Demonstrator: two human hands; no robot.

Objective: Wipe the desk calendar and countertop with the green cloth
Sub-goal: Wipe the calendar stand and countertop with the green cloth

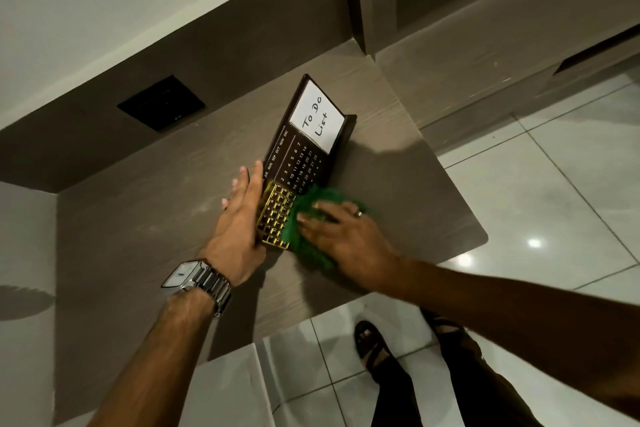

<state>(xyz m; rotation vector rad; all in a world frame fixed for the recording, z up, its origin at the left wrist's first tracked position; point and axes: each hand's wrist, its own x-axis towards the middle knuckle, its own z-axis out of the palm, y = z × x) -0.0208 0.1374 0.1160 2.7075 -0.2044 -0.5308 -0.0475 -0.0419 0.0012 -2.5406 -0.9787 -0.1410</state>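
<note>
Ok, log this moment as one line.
left hand braces dark brown desk calendar | right hand presses crumpled green cloth at its edge

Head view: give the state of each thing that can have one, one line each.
Desk calendar: propped on the countertop, lower front partly under the cloth.
Green cloth: bunched, pressed against the calendar's lower front.
Left hand: flat, fingers straight, bracing the calendar's left edge.
Right hand: fingers spread, pressing the cloth.
To Do List note: in the calendar's top panel.
Wristwatch: on the left wrist.

Green cloth (311, 215) — dark-brown calendar (301, 152), gold grid.
</note>
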